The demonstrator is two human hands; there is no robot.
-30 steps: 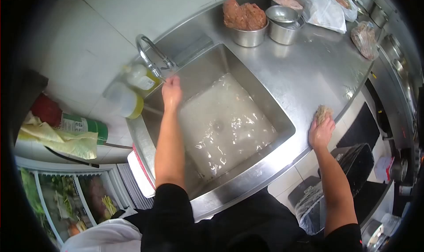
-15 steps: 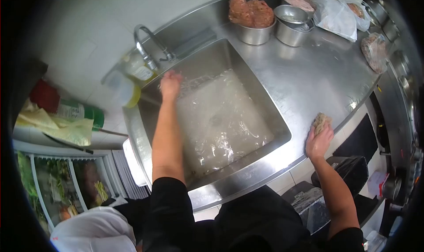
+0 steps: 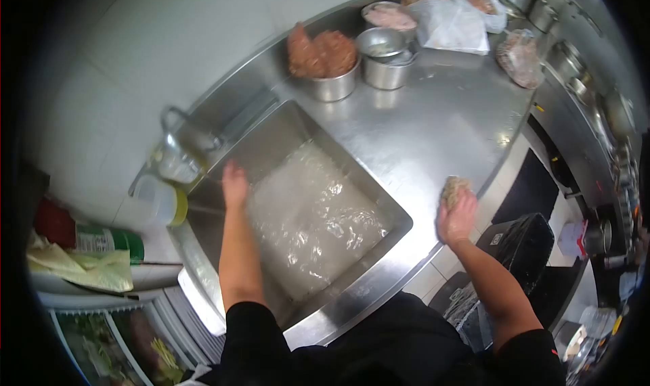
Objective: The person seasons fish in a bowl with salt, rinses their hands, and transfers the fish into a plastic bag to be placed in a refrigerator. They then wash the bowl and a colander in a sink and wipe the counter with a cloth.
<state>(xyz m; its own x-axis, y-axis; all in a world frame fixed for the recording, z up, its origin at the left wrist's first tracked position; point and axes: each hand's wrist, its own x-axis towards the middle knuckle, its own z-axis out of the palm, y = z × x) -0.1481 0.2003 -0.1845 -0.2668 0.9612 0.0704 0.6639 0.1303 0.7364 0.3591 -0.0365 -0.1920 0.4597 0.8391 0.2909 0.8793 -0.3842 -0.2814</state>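
Observation:
A steel sink [image 3: 399, 218] holds cloudy, rippling water [image 3: 318, 210]. My left hand [image 3: 235, 183] is over its left side, below the tap [image 3: 177, 142]. Its fingers look loosely stretched and somewhat blurred, with nothing visible in them. On the steel counter [image 3: 433, 125], right of the sink, my right hand [image 3: 459, 215] is closed over a crumpled beige rag [image 3: 455, 188] near the front edge. The fingers hide part of the rag.
Metal pots stand at the back, one heaped with reddish meat [image 3: 321, 53], another holding pale meat [image 3: 389, 15]. Bags [image 3: 447, 26] lie beside them. A yellow-lidded tub [image 3: 159, 200] stands left of the sink. Below the counter is a black bin [image 3: 514, 257].
The whole view has shifted and turned. My left hand has moved slightly right relative to the tap. My right hand stays on the rag by the counter edge. The white-clad shape at lower left has mostly left view.

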